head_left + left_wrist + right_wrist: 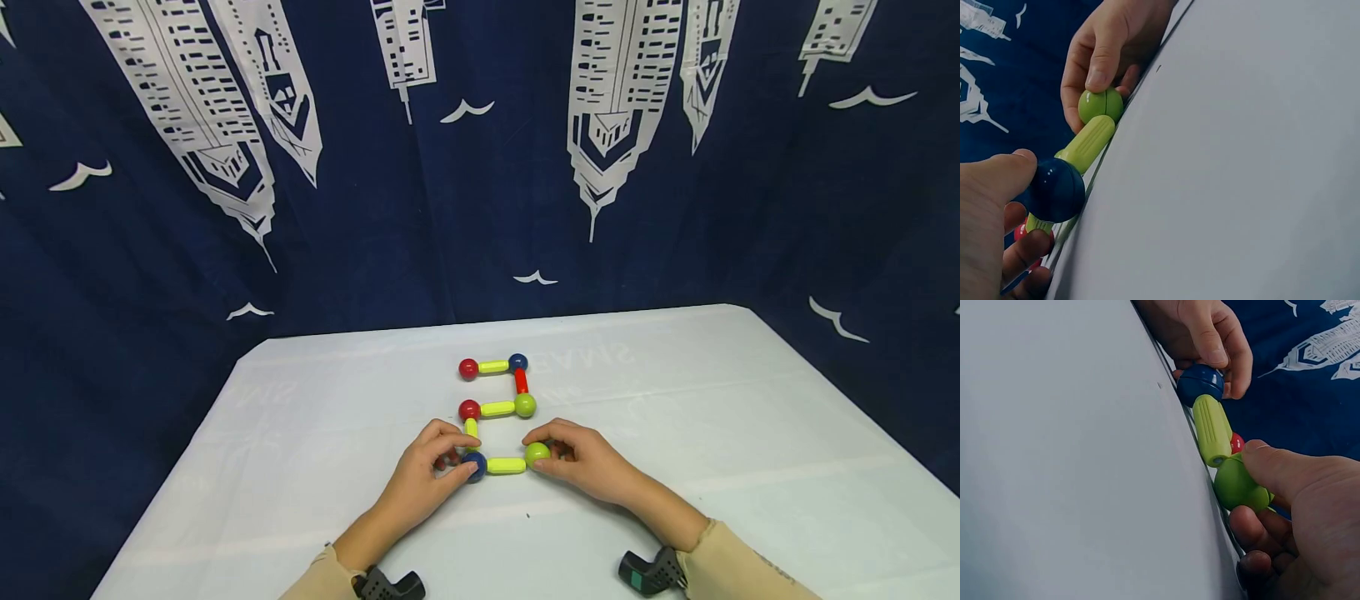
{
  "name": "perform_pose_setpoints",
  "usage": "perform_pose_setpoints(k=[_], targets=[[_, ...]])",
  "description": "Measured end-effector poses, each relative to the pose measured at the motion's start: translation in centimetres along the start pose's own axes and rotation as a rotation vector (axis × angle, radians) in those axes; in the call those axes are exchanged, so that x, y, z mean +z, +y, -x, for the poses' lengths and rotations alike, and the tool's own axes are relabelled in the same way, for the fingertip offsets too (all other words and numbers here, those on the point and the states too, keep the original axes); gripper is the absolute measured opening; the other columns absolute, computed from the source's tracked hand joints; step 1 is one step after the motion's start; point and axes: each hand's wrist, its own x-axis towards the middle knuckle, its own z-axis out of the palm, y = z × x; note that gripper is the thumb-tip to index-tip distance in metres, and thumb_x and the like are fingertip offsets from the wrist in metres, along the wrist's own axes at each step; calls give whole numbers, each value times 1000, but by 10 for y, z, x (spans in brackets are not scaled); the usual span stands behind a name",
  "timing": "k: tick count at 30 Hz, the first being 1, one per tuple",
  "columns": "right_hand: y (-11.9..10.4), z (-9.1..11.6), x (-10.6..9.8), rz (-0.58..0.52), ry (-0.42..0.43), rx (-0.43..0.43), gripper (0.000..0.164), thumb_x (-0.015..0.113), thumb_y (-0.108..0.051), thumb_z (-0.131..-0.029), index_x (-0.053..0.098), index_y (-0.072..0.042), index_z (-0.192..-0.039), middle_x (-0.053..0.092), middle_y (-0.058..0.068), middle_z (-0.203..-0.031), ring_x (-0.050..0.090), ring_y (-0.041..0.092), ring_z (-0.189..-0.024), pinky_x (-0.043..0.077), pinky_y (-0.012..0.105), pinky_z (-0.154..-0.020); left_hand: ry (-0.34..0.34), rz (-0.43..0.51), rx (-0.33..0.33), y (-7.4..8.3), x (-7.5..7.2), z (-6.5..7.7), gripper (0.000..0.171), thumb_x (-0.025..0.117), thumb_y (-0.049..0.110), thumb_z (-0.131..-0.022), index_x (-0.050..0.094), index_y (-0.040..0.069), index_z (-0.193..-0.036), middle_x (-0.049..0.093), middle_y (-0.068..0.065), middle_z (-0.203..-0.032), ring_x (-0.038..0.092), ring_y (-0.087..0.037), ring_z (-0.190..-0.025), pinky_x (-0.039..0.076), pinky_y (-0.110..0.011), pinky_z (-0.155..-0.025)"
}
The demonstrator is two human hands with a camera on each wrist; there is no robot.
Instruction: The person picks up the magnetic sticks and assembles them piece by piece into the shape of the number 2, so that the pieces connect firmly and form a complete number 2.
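Note:
My left hand [423,471] pinches a dark blue ball [476,467] between thumb and fingers. On the other side, my right hand [588,458] grips a lime green ball [536,453]. A yellow-green magnetic rod [506,466] lies between these two balls. Seen from the right wrist, the rod's end [1217,460] shows beside the green ball, and I cannot tell whether they fully join. Another yellow-green rod [471,427] runs from the blue ball's side, partly hidden by my left fingers, to a red ball [469,410].
Further back, a yellow-green rod [497,409] links that red ball to a second green ball [525,405]. A red rod [521,382] leads up to a blue ball [518,362], then a rod [493,367] to another red ball [468,369]. All lie on a white-covered table [300,467].

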Motion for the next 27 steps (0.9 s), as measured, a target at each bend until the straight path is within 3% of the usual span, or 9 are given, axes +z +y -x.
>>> perform_pose_setpoints(k=[9,27], targets=[[5,-2,-4,13,-24,-43,30,73,-22,-91,67,-17,-121,63,-4,-102,52,6,-82,46,20,-68,-27,20,-18,-2,1,-4,17,76,17,-88,72,25,-103,60,10,-100,59,-7,-87,51,-22,-75],[11,-2,-7,-5,-25,-56,32,75,-21,-90,67,-19,-120,63,-4,-101,51,5,-76,45,19,-62,-39,11,-5,-5,3,-8,17,75,17,-89,69,25,-103,60,6,-97,56,-9,-84,49,-22,-73]])
